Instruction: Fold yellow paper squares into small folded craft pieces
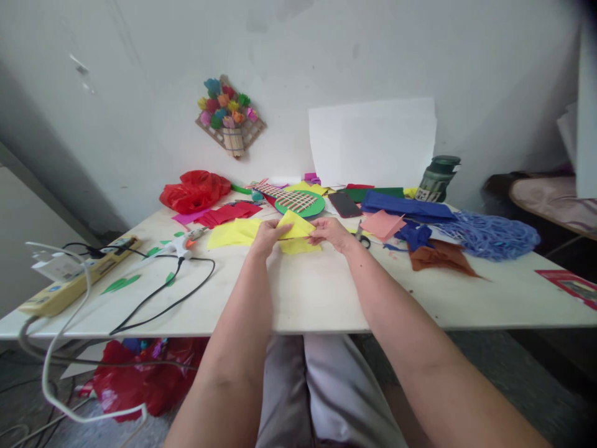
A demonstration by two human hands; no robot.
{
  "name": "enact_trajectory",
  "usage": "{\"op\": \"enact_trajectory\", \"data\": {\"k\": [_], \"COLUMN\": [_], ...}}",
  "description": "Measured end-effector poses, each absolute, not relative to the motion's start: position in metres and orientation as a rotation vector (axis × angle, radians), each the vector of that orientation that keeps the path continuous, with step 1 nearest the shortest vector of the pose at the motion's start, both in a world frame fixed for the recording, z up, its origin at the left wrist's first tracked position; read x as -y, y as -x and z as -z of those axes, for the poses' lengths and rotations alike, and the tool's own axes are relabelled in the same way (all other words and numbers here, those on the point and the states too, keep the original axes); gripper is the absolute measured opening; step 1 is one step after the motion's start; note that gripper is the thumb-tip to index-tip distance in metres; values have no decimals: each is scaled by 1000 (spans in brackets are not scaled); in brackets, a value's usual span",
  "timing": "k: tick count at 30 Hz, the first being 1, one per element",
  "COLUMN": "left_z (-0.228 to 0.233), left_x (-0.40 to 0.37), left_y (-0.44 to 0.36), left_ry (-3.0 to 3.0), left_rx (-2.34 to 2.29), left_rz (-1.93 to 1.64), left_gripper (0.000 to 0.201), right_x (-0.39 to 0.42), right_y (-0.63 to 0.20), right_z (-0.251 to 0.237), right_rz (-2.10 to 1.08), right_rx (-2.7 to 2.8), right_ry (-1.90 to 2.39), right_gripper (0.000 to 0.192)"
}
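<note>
Paper: yellow sheet [295, 231] lifted just off the table [317, 292], folded to a point at its top; a second yellow piece lies flat right under it
Left hand: left hand [267, 238] pinches the sheet's left edge, fingers curled over the fold; grasping the sheet
Right hand: right hand [332, 233] grips the sheet's right edge, fingertips pressed on the paper; grasping the sheet too
Left of the sheet: more yellow paper [233, 233] flat on the table, touching the held sheet's side; beyond it a glue gun [184, 244] with a black cord [163, 292]; farther left a power strip [69, 280]; green leaf cut-outs [122, 284] near the cord
Behind the sheet: green disc [298, 202] with woven strips, just past it; red paper [228, 213] behind and left; red bag [194, 190] farther back left; phone [344, 204] behind and right
Right of the sheet: scissors [361, 238] just beside the right hand; pink paper [382, 224] near; blue paper [405, 206] behind that; brown scrap [441, 256] and blue netting [489, 235] well apart; bottle [437, 178] far back right
Above the sheet: paper-flower craft [229, 118] on the wall; white sheet [373, 142] leaning against the wall
</note>
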State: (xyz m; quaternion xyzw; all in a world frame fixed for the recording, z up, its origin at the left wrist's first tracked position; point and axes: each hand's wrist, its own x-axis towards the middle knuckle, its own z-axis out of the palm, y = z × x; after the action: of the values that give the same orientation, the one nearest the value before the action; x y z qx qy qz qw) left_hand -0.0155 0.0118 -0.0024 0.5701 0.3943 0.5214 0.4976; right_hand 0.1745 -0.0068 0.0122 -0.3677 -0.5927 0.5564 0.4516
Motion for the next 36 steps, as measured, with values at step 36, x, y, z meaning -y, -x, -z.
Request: {"op": "enact_trajectory", "data": {"k": [36], "left_z": [-4], "left_x": [2], "left_y": [6], "left_ry": [-1352], "left_rx": [-798], "left_rz": [-1165], "left_gripper": [41], "right_x": [-4], "right_y": [-167], "right_z": [2], "right_rz": [-1258], "right_rx": [1482], "right_ry": [963], "right_gripper": [22]}}
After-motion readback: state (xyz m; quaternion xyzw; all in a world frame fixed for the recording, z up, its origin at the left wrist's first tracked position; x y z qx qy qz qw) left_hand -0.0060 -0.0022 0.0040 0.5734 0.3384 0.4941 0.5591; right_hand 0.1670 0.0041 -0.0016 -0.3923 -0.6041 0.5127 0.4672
